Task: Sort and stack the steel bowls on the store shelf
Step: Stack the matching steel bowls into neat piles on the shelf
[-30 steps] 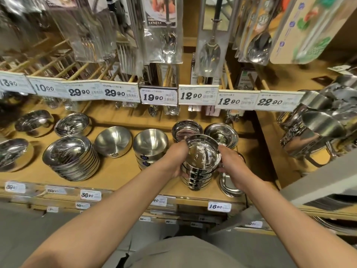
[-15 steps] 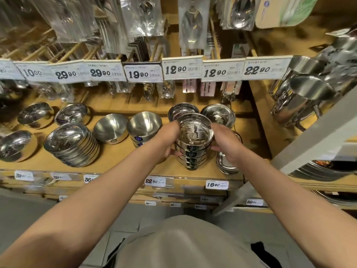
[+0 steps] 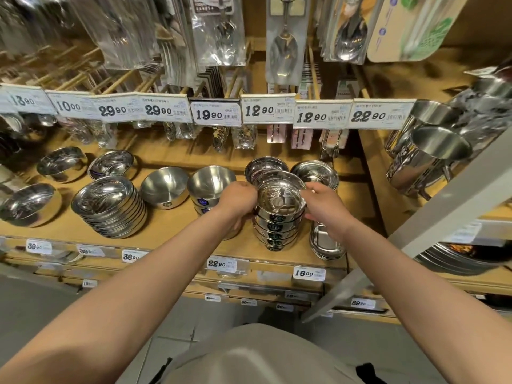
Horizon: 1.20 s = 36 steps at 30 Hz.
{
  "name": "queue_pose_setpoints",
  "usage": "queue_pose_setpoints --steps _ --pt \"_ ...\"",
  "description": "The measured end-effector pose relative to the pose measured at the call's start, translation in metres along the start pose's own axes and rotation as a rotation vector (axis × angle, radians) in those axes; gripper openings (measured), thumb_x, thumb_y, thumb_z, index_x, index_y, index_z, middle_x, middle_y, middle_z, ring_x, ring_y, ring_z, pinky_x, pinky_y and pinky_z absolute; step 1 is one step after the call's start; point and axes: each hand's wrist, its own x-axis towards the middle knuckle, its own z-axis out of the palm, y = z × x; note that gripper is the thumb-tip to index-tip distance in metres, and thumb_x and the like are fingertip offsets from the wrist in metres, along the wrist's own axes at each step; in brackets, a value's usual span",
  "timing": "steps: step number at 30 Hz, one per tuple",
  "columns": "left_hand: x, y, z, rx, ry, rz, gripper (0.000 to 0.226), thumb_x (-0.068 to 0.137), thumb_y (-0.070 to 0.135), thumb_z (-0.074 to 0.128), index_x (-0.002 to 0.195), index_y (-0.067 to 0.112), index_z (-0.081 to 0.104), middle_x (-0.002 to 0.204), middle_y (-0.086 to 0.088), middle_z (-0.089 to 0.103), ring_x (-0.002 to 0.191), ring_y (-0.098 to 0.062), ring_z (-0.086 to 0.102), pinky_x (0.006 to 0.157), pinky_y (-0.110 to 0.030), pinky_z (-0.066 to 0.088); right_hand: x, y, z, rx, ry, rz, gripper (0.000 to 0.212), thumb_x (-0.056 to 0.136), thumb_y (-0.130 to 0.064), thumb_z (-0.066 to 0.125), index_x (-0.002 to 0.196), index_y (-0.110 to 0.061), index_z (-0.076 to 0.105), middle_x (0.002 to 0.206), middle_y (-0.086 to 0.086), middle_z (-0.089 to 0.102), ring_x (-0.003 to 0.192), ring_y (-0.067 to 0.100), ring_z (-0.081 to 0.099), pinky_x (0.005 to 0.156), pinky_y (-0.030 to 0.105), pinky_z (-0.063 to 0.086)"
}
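A tall stack of small shiny steel bowls (image 3: 278,217) stands on the wooden store shelf (image 3: 177,225), right of centre. My left hand (image 3: 237,202) grips the stack's top bowl from the left. My right hand (image 3: 322,207) holds the same bowl from the right. Behind the stack sit two more small bowls (image 3: 315,173), partly hidden. A stack of matte bowls (image 3: 210,187) stands just left of my left hand. A leaning stack of wide bowls (image 3: 110,206) lies further left.
A single matte bowl (image 3: 164,187) and loose shiny bowls (image 3: 62,163) fill the shelf's left. Flat steel trays (image 3: 325,242) lie right of the stack. Price tags (image 3: 216,113) and hanging packed spoons (image 3: 282,42) are above. Steel mugs (image 3: 426,159) stand at the right.
Both hands stay on the stack's top bowl. The camera view tilted down and back up, and the stack appears to have shifted slightly back on the shelf.
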Motion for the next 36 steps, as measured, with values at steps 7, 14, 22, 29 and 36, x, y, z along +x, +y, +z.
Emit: queue_pose_setpoints --steps 7,14,22,29,36 --pt "0.001 -0.004 -0.002 -0.049 -0.026 -0.004 0.022 0.096 0.011 0.046 0.099 0.008 0.068 0.100 -0.017 0.073 0.089 -0.031 0.071 0.078 -0.051 0.063 -0.002 0.000 0.002 0.019 -0.015 0.028 0.045 0.104 -0.029 0.048 0.148 -0.025 0.046 0.085 -0.006 0.058 0.081 0.009 0.060 0.076 0.031 0.055" --pt "-0.002 -0.004 -0.008 -0.045 -0.059 0.005 0.021 0.093 0.026 0.051 0.095 0.014 0.069 0.100 -0.019 0.075 0.090 -0.032 0.072 0.084 -0.055 0.060 0.000 0.003 0.002 0.060 0.021 0.032 0.046 0.104 -0.031 0.049 0.148 -0.022 0.048 0.103 -0.004 0.062 0.088 0.009 0.061 0.087 0.037 0.060" --pt "0.007 0.019 -0.043 0.056 0.035 0.188 0.015 0.097 0.023 0.056 0.090 0.019 0.068 0.079 0.000 0.066 0.074 -0.017 0.061 0.075 -0.038 0.058 0.008 0.006 -0.015 0.183 0.192 0.067 0.025 0.104 -0.032 0.049 0.124 -0.023 0.061 0.107 0.001 0.067 0.097 0.016 0.064 0.088 0.037 0.057" --pt "0.028 0.038 -0.098 -0.096 0.022 0.172 0.013 0.099 0.012 0.054 0.104 0.011 0.066 0.110 -0.012 0.068 0.091 -0.023 0.066 0.070 -0.030 0.058 0.017 0.012 -0.018 0.272 0.311 0.116 0.020 0.103 -0.029 0.052 0.110 -0.017 0.067 0.103 0.016 0.068 0.094 0.023 0.066 0.070 0.034 0.056" --pt "0.075 0.028 -0.141 -0.127 0.090 0.064 0.017 0.096 0.007 0.058 0.111 0.003 0.065 0.101 -0.014 0.067 0.077 -0.018 0.063 0.064 -0.026 0.055 0.040 0.020 -0.018 0.285 0.339 0.168 0.024 0.100 -0.021 0.054 0.103 -0.001 0.066 0.090 0.013 0.062 0.081 0.026 0.057 0.074 0.040 0.048"
